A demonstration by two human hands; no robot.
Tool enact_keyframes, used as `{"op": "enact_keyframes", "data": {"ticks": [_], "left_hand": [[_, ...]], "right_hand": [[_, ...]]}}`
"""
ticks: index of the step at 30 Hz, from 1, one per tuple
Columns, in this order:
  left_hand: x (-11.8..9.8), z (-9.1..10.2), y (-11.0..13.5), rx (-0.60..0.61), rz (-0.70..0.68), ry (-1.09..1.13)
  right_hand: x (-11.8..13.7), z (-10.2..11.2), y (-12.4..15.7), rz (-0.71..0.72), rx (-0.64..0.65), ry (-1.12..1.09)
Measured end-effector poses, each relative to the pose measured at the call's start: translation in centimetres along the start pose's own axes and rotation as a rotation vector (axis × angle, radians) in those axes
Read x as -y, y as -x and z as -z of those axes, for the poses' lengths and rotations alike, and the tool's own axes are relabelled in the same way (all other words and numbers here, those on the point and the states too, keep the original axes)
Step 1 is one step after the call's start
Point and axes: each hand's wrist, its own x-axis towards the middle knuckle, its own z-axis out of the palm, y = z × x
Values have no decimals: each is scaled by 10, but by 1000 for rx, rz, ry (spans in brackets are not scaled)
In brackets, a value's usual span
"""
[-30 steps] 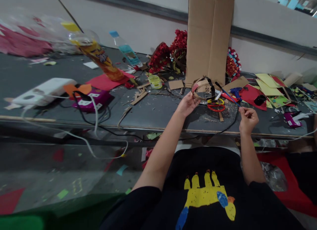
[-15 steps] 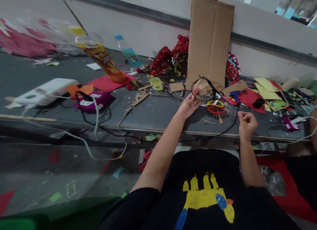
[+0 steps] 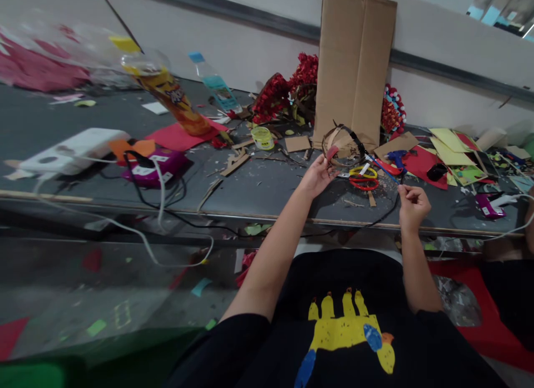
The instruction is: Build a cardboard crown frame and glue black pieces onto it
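Note:
My left hand (image 3: 316, 179) is closed on the near left edge of a thin brown twig ring (image 3: 325, 145), held just above the table. A dark band (image 3: 353, 135) runs along the ring's upper right side. To the right, the fingers of my right hand (image 3: 414, 209) pinch the near end of a thin blue strip (image 3: 386, 172). Its far end reaches the ring's right side; whether it is fastened there I cannot tell. Scissors with yellow and red handles (image 3: 364, 183) lie between my hands.
A cardboard sheet (image 3: 354, 65) leans on the wall behind the ring. Nearby are a yellow tub (image 3: 262, 138), a blue glue gun (image 3: 396, 160) and coloured paper (image 3: 448, 146). Bottles (image 3: 179, 104) and a white power strip (image 3: 75, 148) stand left. A black cable (image 3: 208, 227) hangs along the table edge.
My right hand has shifted very slightly left and up with the blue strip. My left hand keeps its hold on the ring. The whole view has tilted a little.

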Motion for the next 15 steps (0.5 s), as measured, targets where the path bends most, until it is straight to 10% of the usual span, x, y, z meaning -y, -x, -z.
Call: {"op": "enact_keyframes", "data": {"ticks": [15], "left_hand": [[1,4,-3,-4,-6,17]], "right_hand": [[-15,3,10,-44,52,38]]}}
